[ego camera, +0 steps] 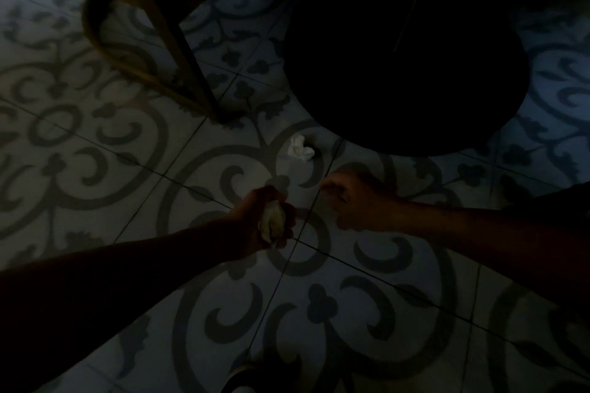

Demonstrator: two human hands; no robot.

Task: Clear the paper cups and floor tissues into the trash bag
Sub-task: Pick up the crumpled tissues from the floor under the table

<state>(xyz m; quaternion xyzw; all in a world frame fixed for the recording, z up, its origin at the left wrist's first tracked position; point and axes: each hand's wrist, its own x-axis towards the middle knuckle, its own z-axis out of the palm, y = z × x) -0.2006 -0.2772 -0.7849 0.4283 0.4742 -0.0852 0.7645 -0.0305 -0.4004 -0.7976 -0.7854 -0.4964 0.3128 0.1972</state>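
Dim patterned floor tiles (pixel 95 201): left hand (pixel 265 220) clenches a crumpled pale tissue wad (pixel 272 221); right hand's (pixel 354 201) fingers seem loosely curled, empty, and may fumble the white crumpled tissue (pixel 300 147) in shadow.

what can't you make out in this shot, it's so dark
Head view:
- Right hand: fingers curled in dim light; whether it grips anything is unclear.
- Round dark shape by the floor tissue: underexposed, no detail.
- Pale object cut off by the bottom edge.
- Left hand covers most of its crumpled tissue.
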